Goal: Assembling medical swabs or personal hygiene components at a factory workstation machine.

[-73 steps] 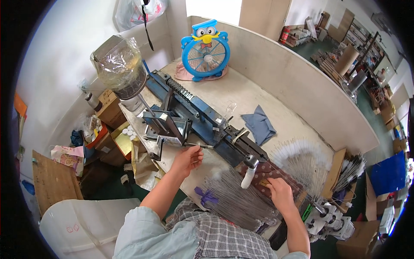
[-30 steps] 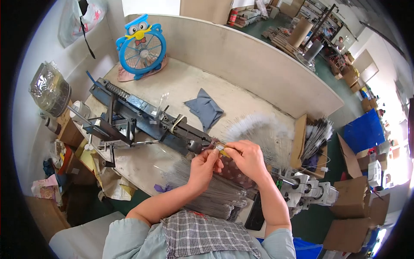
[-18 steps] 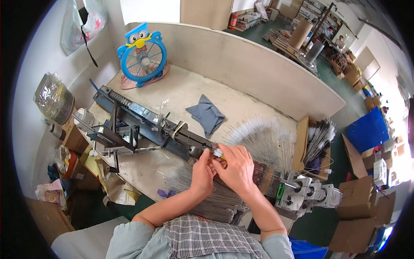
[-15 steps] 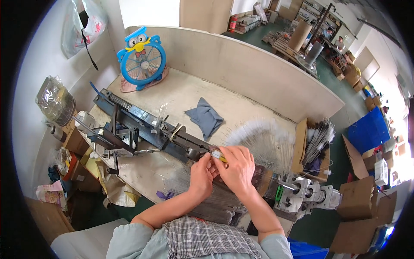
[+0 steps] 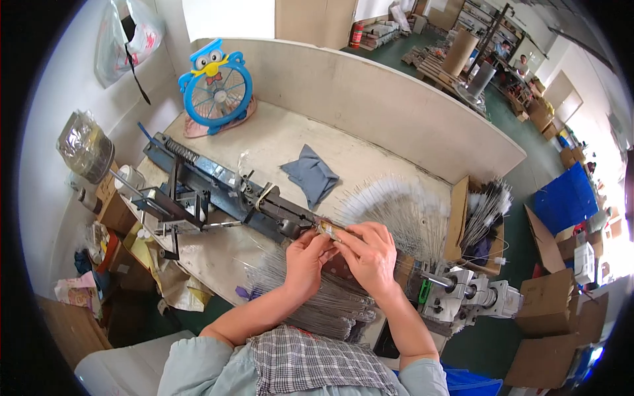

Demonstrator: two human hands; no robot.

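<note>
My left hand (image 5: 306, 257) and my right hand (image 5: 370, 254) meet over the table's front edge, fingers pinched together on a small brass-coloured piece (image 5: 328, 229) with thin wire running from it. Right behind them lies the long blue metal machine (image 5: 224, 191), its near end almost touching my fingertips. Under my wrists a pile of thin wires (image 5: 330, 303) covers the table front. A fan of white-tipped wire brushes (image 5: 396, 208) spreads to the right of my hands.
A blue owl-shaped fan (image 5: 216, 86) stands at the back left, a grey cloth (image 5: 312, 175) at mid-table. A cardboard box of brushes (image 5: 479, 218) and a metal motor unit (image 5: 462, 297) sit right. Cartons and bags crowd the left side (image 5: 109, 211).
My left hand left the machine and my right hand left the wire pile; both came together on the small piece. My view has swung and the hands sit slightly lower now.
</note>
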